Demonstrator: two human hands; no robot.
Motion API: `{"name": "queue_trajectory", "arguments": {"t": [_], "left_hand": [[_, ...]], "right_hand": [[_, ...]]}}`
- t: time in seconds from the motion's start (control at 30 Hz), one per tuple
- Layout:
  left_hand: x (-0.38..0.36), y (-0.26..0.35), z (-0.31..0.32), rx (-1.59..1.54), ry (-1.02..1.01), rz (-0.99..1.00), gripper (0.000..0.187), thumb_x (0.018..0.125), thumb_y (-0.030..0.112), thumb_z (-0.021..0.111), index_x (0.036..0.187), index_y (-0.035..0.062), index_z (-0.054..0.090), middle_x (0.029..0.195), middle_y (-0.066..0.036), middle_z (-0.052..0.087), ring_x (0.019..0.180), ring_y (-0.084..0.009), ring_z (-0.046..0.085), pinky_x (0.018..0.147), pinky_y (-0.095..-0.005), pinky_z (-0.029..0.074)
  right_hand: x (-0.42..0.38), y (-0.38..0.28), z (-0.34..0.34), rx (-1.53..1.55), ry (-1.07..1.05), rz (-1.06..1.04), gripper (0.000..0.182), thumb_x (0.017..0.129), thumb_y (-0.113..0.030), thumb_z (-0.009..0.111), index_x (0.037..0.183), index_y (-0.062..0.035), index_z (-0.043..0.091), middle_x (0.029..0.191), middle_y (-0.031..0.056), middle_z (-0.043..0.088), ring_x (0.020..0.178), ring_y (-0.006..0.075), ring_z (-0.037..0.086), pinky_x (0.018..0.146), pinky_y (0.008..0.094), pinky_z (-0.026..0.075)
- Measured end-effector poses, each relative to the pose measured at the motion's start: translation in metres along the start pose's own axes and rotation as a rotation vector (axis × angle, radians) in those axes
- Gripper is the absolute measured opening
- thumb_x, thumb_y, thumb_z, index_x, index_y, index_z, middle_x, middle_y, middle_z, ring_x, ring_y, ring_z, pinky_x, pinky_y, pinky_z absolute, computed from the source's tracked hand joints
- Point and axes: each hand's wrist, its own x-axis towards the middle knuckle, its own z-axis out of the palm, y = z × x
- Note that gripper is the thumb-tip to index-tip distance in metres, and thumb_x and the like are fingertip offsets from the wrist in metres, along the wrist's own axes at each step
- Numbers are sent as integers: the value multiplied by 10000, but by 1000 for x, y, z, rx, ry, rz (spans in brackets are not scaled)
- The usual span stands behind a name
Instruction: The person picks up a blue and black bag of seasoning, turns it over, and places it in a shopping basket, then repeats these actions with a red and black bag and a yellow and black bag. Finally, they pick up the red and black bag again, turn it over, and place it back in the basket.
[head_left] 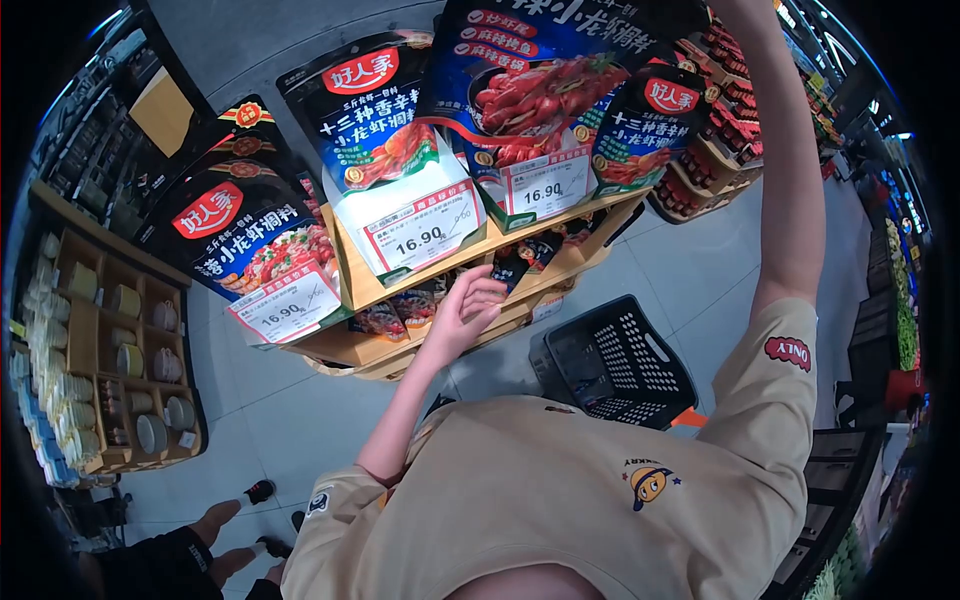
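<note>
A large dark blue pouch (540, 75) with a crayfish picture hangs in front of the other pouches at the top, looking nearer and bigger than they do. My right hand (738, 6) is at its upper right corner, gripping it, with the fingers mostly cut off by the frame's edge. My left hand (468, 312) is just below the wooden shelf edge (420, 283), empty, its fingers loosely bent and apart. Behind the raised pouch stand a black and white pouch (372, 125) and a smaller blue pouch (655, 125), above price cards (425, 232) reading 16.90.
A black basket (625, 365) is on the tiled floor (300, 405) beyond my torso. Another pouch (235, 235) stands at the display's left end. Shelves of bowls (130, 350) are at the left. Another person's legs (225, 545) show at the lower left.
</note>
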Motion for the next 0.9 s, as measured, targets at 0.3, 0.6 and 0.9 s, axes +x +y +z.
{"name": "queue_trajectory", "arguments": {"t": [0.3, 0.6, 0.9], "left_hand": [[31, 32, 35, -474, 39, 402, 744, 635, 86, 606, 1230, 31, 164, 1223, -99, 299, 1129, -213, 344, 932, -357, 311], [14, 10, 47, -219, 190, 330, 701, 685, 171, 557, 1243, 48, 151, 1231, -131, 304, 1129, -268, 359, 920, -408, 332], [-2, 41, 63, -571, 342, 182, 612, 698, 99, 498, 1226, 73, 190, 1221, -115, 317, 1132, -247, 354, 934, -395, 313]], "right_hand": [[-13, -11, 28, 96, -283, 382, 113, 709, -38, 568, 799, 9, 518, 757, 44, 568, 706, 76, 510, 664, 203, 412], [-51, 23, 49, 1, -363, 554, 188, 699, -83, 608, 841, 17, 537, 757, 68, 587, 684, 99, 529, 619, 226, 431], [-139, -33, 52, 59, 75, 416, 158, 728, -15, 536, 884, 7, 521, 842, 39, 535, 759, 101, 502, 664, 214, 389]]}}
